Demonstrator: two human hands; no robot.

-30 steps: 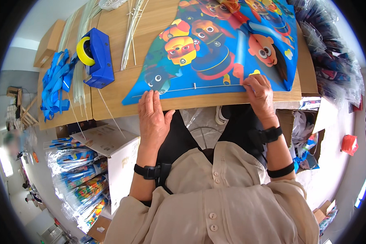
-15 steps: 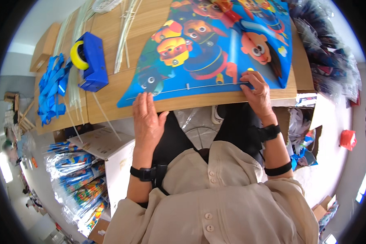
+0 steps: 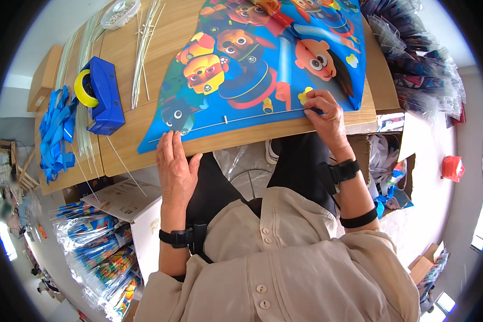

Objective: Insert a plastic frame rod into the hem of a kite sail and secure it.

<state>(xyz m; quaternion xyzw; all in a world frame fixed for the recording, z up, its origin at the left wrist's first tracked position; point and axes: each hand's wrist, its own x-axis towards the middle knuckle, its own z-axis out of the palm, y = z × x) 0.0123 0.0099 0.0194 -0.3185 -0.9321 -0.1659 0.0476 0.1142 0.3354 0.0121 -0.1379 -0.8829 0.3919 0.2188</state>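
At the far left edge of the wooden table [image 3: 145,126] a heap of blue ribbons [image 3: 53,131] hangs near the rim, with a blue tape dispenser [image 3: 103,96] beside it holding a yellow roll. Bare wood lies between the dispenser and a loose bundle of thin white sticks [image 3: 145,51], which run away from the person.

The left hand [image 3: 174,166] lies flat and open, fingers together, fingertips pressing the near left corner of the cartoon-printed kite sheet [image 3: 263,64]. That sheet covers the table's middle; its near edge runs almost along the table's front edge, leaving only a narrow strip of wood. A thin white rod [image 3: 236,119] lies left to right along that near edge.

The right hand [image 3: 324,115] is curled, fingertips pinched on the rod's right end; whether it grips rod alone or sheet too is unclear. The sheet's far part is cut off at the top. Right of the table, clear-wrapped packets [image 3: 424,70] crowd the edge.
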